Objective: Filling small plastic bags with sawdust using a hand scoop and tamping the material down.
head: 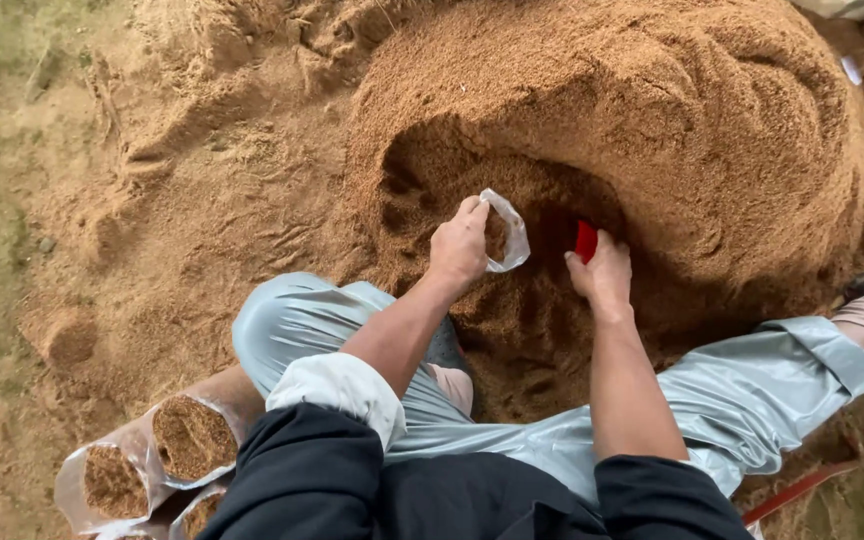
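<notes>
From the head camera, the left hand (459, 246) grips the rim of a small clear plastic bag (505, 232), fingers closed on it, held open against the hollow dug in the large mound of brown sawdust (652, 110). Just beside it, the right hand (602, 272) curls around a small red scoop (586, 240). Three filled clear bags of sawdust (190, 438) lie near the left knee.

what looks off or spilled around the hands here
Nothing stands out. The left hand holds a clear plastic bag open at the hollow dug in the sawdust heap; the right hand grips a red scoop. Three filled bags lie neatly together by the left knee.
</notes>
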